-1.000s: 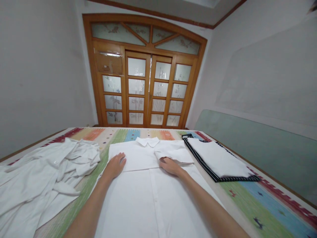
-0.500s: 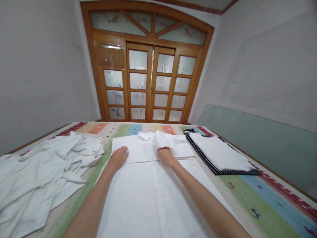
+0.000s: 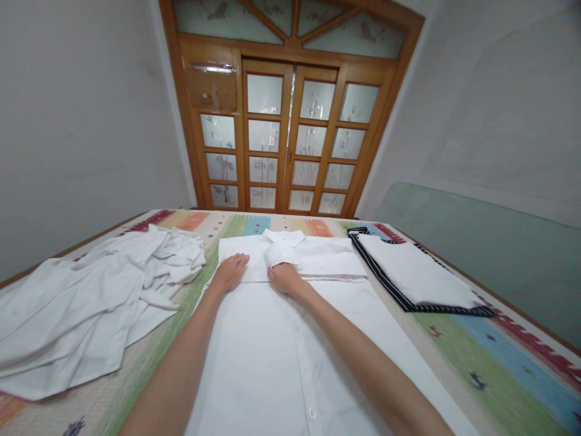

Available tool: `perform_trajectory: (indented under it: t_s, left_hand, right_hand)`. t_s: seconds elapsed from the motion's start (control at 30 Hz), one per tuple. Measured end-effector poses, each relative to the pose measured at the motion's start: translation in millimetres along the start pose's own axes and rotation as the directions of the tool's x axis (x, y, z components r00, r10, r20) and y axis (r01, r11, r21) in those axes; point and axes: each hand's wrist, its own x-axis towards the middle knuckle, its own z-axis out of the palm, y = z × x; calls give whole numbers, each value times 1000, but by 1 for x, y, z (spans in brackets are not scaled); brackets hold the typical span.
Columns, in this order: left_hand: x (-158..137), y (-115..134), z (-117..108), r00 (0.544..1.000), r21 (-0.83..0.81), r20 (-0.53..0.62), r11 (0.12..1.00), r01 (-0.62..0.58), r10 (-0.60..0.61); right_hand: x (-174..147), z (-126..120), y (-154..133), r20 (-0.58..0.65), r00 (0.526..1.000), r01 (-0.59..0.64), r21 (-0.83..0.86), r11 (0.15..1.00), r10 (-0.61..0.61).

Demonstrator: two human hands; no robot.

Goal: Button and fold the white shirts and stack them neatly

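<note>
A white button-up shirt [image 3: 254, 351] lies flat and front up on the bed, its collar at the far end and its sleeves laid across the upper chest. My left hand [image 3: 231, 271] rests on the folded sleeve at the upper left, its fingers lying on the cloth with nothing gripped. Close to the shirt's middle, my right hand [image 3: 284, 278] is closed on the cuff end of a sleeve [image 3: 280, 251], just below the collar. The fingertips of that hand are partly hidden by the cloth.
A crumpled white shirt [image 3: 91, 309] lies to the left. On the right, a folded white garment [image 3: 417, 272] sits on top of a black-and-white striped one [image 3: 385, 290]. A patterned bedspread [image 3: 481, 345] covers the bed; a pale green headboard [image 3: 454, 212] runs along the right.
My right hand has moved left with the sleeve's cuff, toward my left hand. The left hand stays at the shirt's upper left. The camera view has shifted slightly.
</note>
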Motion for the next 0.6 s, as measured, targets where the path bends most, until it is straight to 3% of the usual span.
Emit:
perform_trajectory:
  t_s: [0.2, 0.33, 0.6]
  left_hand:
    - [-4, 2, -7, 999, -184, -47, 982, -29, 21]
    - [-5, 1, -9, 998, -324, -68, 946, -12, -11]
    - [-9, 2, -14, 997, -424, -73, 906, -20, -12]
  right_hand:
    - [9, 7, -26, 3, 1000, -6, -122, 993, 6]
    - [9, 7, -40, 34, 998, 52, -69, 996, -50]
    - [4, 16, -50, 105, 994, -23, 47, 999, 18]
